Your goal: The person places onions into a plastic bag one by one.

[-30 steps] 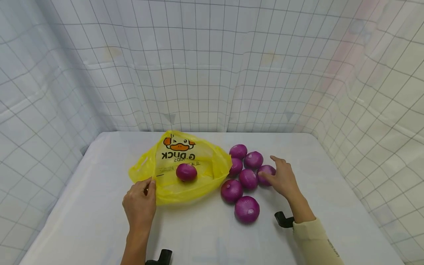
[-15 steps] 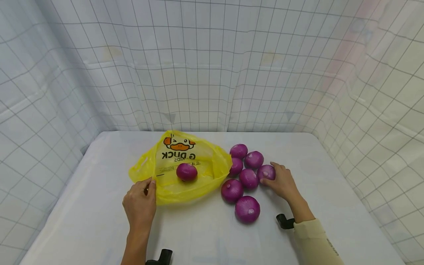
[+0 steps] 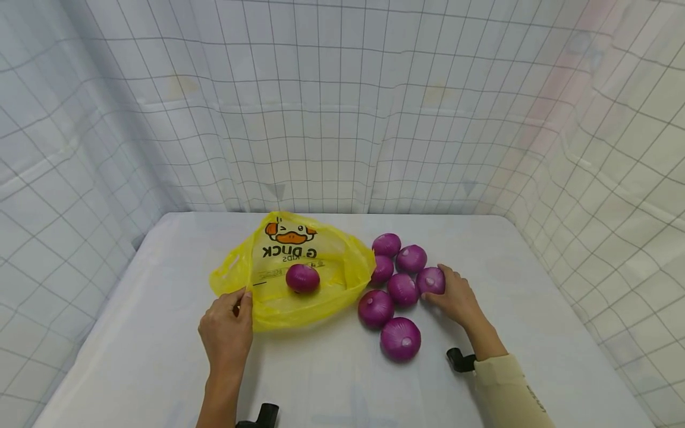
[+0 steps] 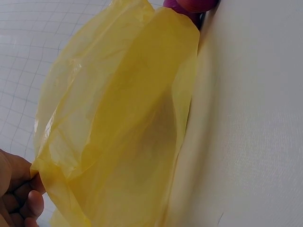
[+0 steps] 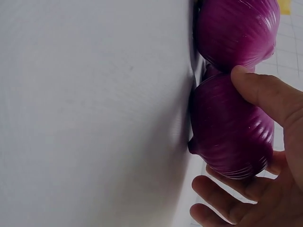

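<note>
Bag (image 3: 333,279), pinched by the left hand (image 3: 227,324), stretches lengthwise left-to-right; right hand (image 3: 456,298) grips an onion (image 3: 430,280), nub (image 5: 193,146) tableward.

Right sleeve (image 3: 508,393): pale cream going on beige, plain cloth with a few soft creases
Cuff (image 3: 499,367): same cream, a wide band that ends short of the right hand (image 3: 456,298)
Lettering (image 3: 536,399): small dark characters in a line along the sleeve's outer edge, too tiny for me to read
Right wrist fitting (image 3: 459,360): black, stubby, bent like a pipe elbow, right beside the cuff
Left wrist fitting (image 3: 266,414): also black and elbow-shaped, with a blunt end, partly cut off from my sight
Left forearm (image 3: 218,398): bare as far as it shows, like the left hand (image 3: 227,326)
Fingers (image 5: 218,196): bare, rounded at the tips
</note>
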